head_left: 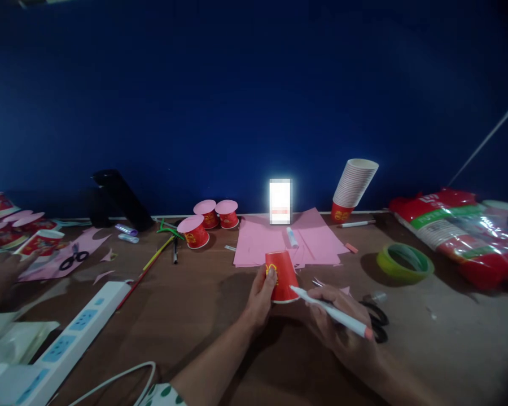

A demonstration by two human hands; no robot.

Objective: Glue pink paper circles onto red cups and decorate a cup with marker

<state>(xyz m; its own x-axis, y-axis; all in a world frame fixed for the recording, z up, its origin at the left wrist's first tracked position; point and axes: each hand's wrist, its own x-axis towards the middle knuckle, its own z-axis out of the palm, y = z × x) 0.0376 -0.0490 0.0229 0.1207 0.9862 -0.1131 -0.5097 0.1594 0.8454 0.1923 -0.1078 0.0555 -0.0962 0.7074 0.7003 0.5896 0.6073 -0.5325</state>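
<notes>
Upside down in my left hand (260, 296) is a red paper cup (284, 276), its white rim at the bottom and a yellow mark near my thumb. My right hand (338, 324) is closed around a white marker (336, 313) with a light red end. The marker's tip is at the cup's lower right side; whether it touches cannot be made out. Behind the cup lie pink paper sheets (254, 239) with a small white tube (292, 238) on them. Black-handled scissors (379, 321) lie partly hidden beyond my right hand.
Red cups with pink discs (195, 234) stand left of the paper. A tilted cup stack (353, 189), green tape roll (405, 264) and red plastic package (461, 231) are at right. A power strip (70, 338) lies left, near another person's hand (0, 276).
</notes>
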